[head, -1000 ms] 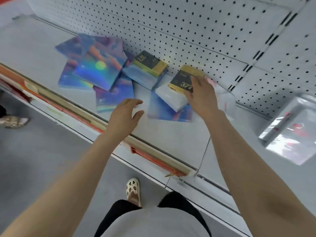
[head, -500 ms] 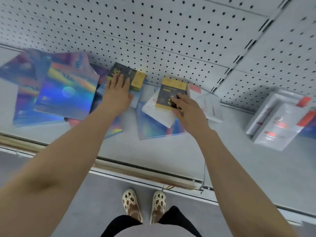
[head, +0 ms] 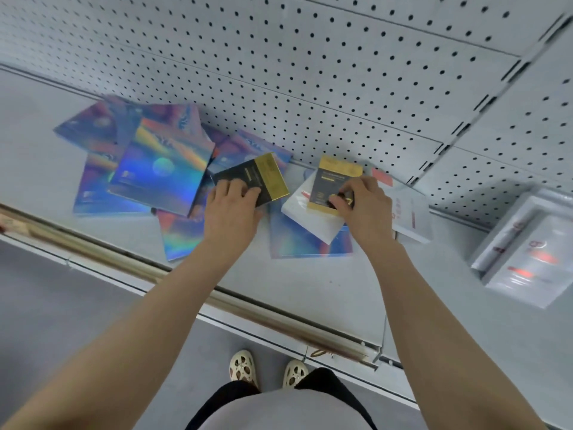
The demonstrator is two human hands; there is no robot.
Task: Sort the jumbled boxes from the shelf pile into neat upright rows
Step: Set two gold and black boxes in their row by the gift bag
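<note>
Two hands are down on the shelf [head: 310,283] at once, each on its own black-and-gold box, and I'll use the pegboard back wall [head: 310,72] as the reference for where stuff sits. Farthest left along the foot of that wall is the holographic box pile [head: 145,169], a bunch of flat shiny blue-purple boxes lying overlapped at all angles, none upright. Next over, the left hand [head: 231,209] has its fingers curled over the near end of the left black-and-gold box [head: 254,178], which sits tilted on top of the pile, gold end pointing toward the wall. Further right, the right hand [head: 366,209] pinches the near end of the right black-and-gold box [head: 333,181], gold top edge nearly at the wall. That one lies on a white box [head: 307,212], which rests on another holographic box [head: 297,240]. Just right of the hand lies a white box with red print [head: 412,218], and well off to the right, away from the wall, a glossy white pack [head: 527,252], too blurry to read.
</note>
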